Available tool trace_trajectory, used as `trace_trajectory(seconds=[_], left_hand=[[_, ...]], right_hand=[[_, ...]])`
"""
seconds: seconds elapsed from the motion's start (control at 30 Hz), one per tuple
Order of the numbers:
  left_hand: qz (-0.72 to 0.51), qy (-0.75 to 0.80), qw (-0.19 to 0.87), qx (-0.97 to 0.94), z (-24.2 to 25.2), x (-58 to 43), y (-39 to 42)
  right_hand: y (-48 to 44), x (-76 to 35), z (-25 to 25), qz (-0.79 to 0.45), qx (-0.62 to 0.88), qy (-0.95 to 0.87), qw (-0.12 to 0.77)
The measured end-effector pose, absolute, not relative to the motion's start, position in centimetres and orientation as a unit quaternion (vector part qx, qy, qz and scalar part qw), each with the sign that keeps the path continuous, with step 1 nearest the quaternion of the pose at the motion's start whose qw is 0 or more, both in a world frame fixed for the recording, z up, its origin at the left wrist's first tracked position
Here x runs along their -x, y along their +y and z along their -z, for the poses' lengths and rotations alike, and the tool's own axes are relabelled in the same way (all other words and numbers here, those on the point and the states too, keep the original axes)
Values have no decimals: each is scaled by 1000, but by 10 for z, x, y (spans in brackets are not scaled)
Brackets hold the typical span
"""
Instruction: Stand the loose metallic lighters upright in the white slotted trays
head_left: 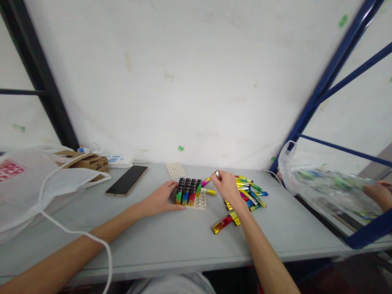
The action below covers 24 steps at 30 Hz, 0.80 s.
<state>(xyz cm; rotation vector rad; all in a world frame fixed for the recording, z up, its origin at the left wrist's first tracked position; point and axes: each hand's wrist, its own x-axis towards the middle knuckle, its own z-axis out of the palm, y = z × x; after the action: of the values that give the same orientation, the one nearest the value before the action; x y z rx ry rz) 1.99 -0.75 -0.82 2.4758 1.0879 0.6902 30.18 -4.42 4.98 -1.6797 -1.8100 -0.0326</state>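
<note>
My left hand [163, 199] rests on the table against the left side of a white tray [200, 202] that holds rows of upright coloured lighters [187, 192]. My right hand [226, 186] hovers just right of the tray, fingers pinched on a lighter [207, 181] with a pink and yellow body and a metal top. Under and right of that hand lies a loose pile of several shiny lighters [248, 192]. Two more loose ones [225, 221] lie nearer to me.
A second empty white tray [175, 169] lies behind the first. A phone [127, 180], a cardboard box [87, 161], a white bag [27, 179] and a cord sit at the left. At the right, another person's hand [378, 194] holds a plastic bag [324, 185]. Blue frame bars [324, 81] rise there.
</note>
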Motion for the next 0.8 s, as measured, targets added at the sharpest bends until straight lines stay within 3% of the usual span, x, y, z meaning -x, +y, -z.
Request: trace_trajectory(seconds=[0.23, 0.53, 0.8], left_hand=[[-257, 379, 183, -870, 8, -20, -6], [-237, 384, 162, -878, 11, -19, -8], [-236, 376, 159, -882, 5, -21, -8]], right_hand=[[-44, -303, -48, -9, 615, -689, 384], [-46, -312, -54, -24, 620, -690, 372], [-54, -319, -72, -82, 490, -825, 268]])
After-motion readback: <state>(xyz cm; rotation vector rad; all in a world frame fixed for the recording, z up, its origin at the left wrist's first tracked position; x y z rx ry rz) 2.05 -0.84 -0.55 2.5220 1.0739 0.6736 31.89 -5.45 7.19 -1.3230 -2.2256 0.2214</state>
